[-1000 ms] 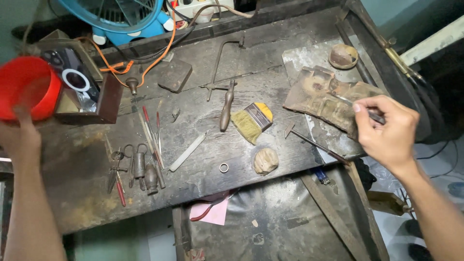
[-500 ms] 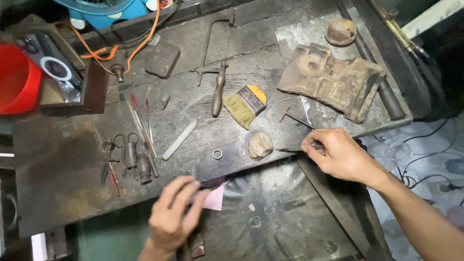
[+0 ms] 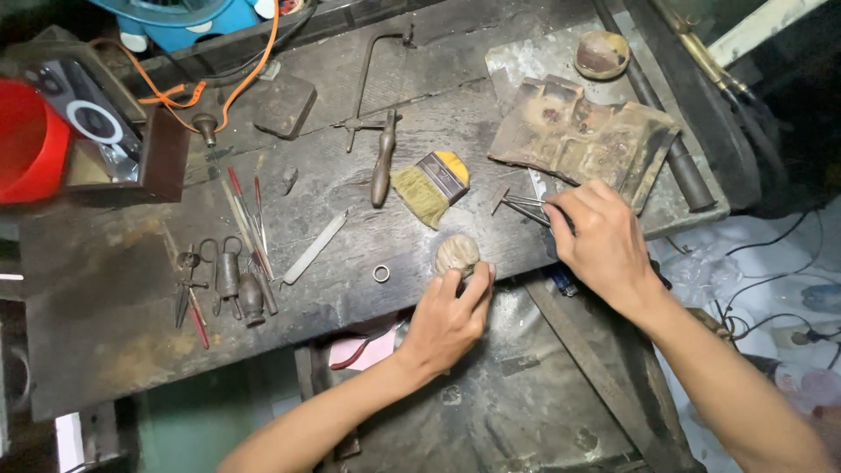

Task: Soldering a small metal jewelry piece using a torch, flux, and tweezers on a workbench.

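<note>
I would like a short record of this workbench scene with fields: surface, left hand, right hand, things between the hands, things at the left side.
surface: dark worn wooden workbench
left hand: left hand touches a round ridged lump at the bench edge
right hand: right hand grips thin metal tweezers
between the hands: yellow-handled brush, small metal ring
left side: red bowl, small pliers and files

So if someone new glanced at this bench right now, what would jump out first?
Probably the two hands at the front edge of the dark, worn workbench: the left hand touches a small ridged lump, and the right hand grips thin metal tweezers. Next, the red bowl at the far left, and the yellow-bristled brush lying mid-bench.
</note>
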